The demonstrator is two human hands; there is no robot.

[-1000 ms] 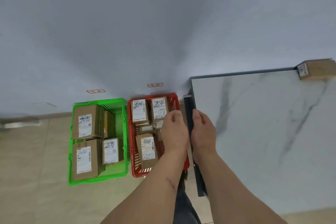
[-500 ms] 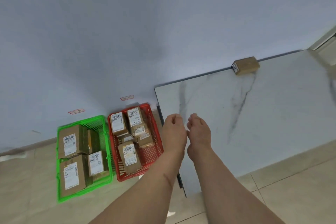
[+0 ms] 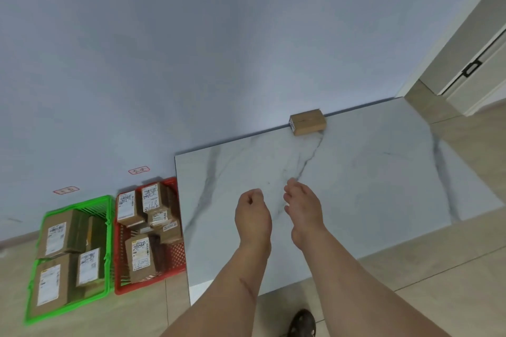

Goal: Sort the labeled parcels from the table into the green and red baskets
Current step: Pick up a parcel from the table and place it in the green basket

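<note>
Last parcel (image 3: 308, 121) sits at table (image 3: 369, 186) far edge against the wall, well apart from both hands. Left hand (image 3: 253, 217) loosely curled, right hand (image 3: 304, 208) relaxed, both holding nothing, likely positioned to reach. Green basket (image 3: 38, 301) and red basket (image 3: 175, 254) sit on the floor at left, already loaded.

You can't read the print on the white shipping labels of the brown cardboard parcels (image 3: 140, 254) in the red plastic basket (image 3: 175, 254); it's too small. Same with the two small red-outlined wall signs (image 3: 139, 170) above the baskets. Your dark shoe (image 3: 302, 323) is cut by the bottom edge, and the beige door (image 3: 476, 57) by the right.
</note>
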